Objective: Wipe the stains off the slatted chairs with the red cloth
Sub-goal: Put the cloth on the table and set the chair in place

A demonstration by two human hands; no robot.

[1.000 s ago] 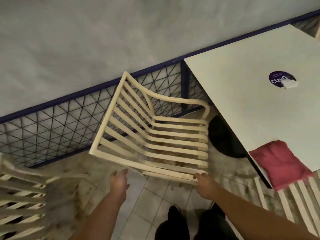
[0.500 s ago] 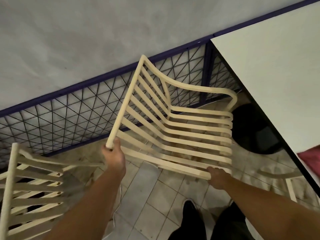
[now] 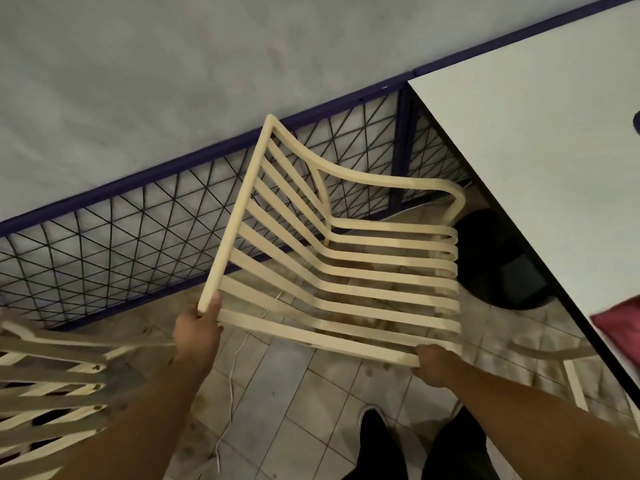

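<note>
Tiled floor [image 3: 294,393] runs between a mesh fence [image 3: 121,258] and the counter [image 3: 536,150]. The slatted chair [image 3: 346,271] sits in that gap, its back toward the fence.

Change: one second ago my left hand [image 3: 197,332] hung open under the chair's near edge. Its fingers [image 3: 216,303] are now curled round the near end of the back's top rail. My right hand [image 3: 434,365] keeps its fingers wrapped over the end of the nearest seat slat. Both hands are therefore occupied with positioning.

The red cloth [image 3: 620,323] lies on the counter's near edge, partly cut off by the frame, and neither hand holds it. I judge that wiping of this chair has not started; one hand must release to fetch the cloth.

Clearances:
- The counter edge and the black pedestal base [image 3: 502,265] stand near the seat's curled front.
- The fence stands just behind the chair back.
- A second chair [image 3: 52,375] crowds my left forearm.
- A white cable [image 3: 228,393] trails across the tiles.
- Open room lies toward me.
</note>
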